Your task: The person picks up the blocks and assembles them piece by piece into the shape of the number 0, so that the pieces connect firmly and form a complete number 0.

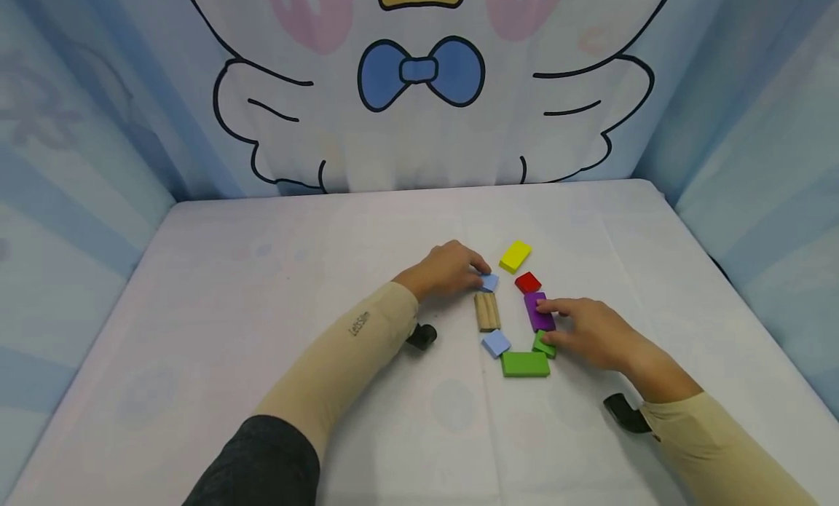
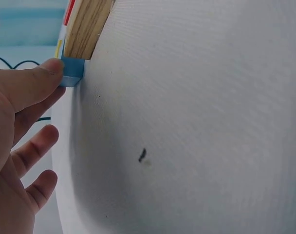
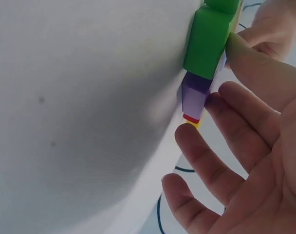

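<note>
In the head view, several coloured blocks form a loose ring on the white table. My left hand (image 1: 448, 267) pinches a light blue block (image 2: 72, 73) at the ring's upper left, thumb against one face and index finger behind. That block touches or nearly touches a wooden ridged block (image 1: 487, 312). My right hand (image 1: 596, 333) lies at the ring's right side with fingers extended. Its fingertips touch a purple block (image 1: 537, 314), and its thumb rests against a small green block (image 1: 543, 344). A red block (image 1: 528, 282) sits just beyond the purple one.
A yellow block (image 1: 515, 256) lies at the far end of the blocks. Nearer are a second light blue block (image 1: 496, 343) and a long green block (image 1: 526, 365). Behind the table (image 1: 262, 309) hangs a printed curtain (image 1: 419, 145), with blue curtains on both sides.
</note>
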Demonstrator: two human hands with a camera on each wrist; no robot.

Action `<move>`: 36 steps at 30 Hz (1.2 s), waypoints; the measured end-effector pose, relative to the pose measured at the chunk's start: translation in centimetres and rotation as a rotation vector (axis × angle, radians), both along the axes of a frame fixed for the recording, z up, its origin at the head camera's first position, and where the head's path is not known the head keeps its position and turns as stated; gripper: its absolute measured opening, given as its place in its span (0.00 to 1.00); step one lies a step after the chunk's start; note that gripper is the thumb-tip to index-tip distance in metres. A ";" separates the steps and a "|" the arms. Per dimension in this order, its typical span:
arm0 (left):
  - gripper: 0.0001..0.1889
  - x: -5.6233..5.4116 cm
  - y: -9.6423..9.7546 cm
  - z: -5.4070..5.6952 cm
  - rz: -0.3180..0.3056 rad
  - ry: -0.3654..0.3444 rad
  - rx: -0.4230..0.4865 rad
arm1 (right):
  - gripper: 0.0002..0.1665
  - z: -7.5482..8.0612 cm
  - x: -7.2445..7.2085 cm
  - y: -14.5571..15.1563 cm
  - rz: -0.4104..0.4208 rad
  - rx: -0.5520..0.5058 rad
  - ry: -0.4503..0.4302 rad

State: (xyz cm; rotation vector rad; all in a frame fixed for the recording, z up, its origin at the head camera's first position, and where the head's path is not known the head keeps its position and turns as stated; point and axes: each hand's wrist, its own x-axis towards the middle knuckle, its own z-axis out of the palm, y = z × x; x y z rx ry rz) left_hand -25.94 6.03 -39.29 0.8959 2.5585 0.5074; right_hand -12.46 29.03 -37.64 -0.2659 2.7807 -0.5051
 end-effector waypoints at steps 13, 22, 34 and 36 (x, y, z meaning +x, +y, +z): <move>0.15 0.2 0.3 0.2 0.032 0.018 -0.034 | 0.32 0.9 -0.2 -0.7 0.040 0.119 -0.002; 0.15 0.2 0.3 0.1 0.042 -0.025 0.000 | 0.30 1.0 -0.2 -0.7 0.047 0.123 -0.006; 0.15 0.2 0.2 0.1 0.036 -0.045 0.023 | 0.29 1.0 -0.1 -0.9 0.051 0.119 0.000; 0.15 0.2 0.2 0.0 0.037 -0.044 0.023 | 0.29 1.0 -0.2 -1.0 0.050 0.118 -0.003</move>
